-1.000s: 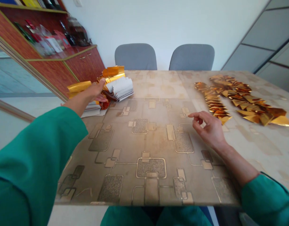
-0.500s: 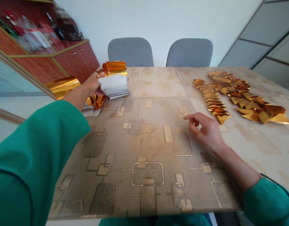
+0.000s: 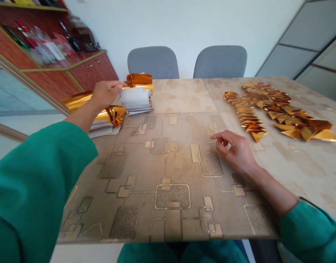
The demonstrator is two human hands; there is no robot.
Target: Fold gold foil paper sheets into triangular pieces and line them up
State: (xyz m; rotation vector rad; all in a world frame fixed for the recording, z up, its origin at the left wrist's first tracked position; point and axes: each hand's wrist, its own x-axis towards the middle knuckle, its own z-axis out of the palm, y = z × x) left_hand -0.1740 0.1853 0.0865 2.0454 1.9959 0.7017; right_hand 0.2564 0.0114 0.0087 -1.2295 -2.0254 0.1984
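At the far left of the table, my left hand (image 3: 107, 93) reaches to the left edge of a stack of gold foil paper (image 3: 140, 81), fingertips pinched at its corner. The stack's white backing (image 3: 135, 100) fans out toward me. Beneath my left forearm lies a second heap of gold foil sheets (image 3: 117, 115), curled, partly hidden by the arm. My right hand (image 3: 236, 149) hovers over or rests lightly on the table at right of middle, index finger stretched out, the others loosely bent, holding nothing. Beyond it lie rows of folded gold foil pieces (image 3: 251, 118).
The table (image 3: 173, 168) has a patterned cover. Two grey chairs (image 3: 154, 60) stand behind its far edge, against a white wall. At the left is a red-brown cabinet (image 3: 75, 75) with bottles and bags on it. Grey panels (image 3: 316, 36) are at the right.
My left hand has drawn up and onto the foil stack's left corner, its back now showing. The view has shifted slightly. My right hand stays nearly still.
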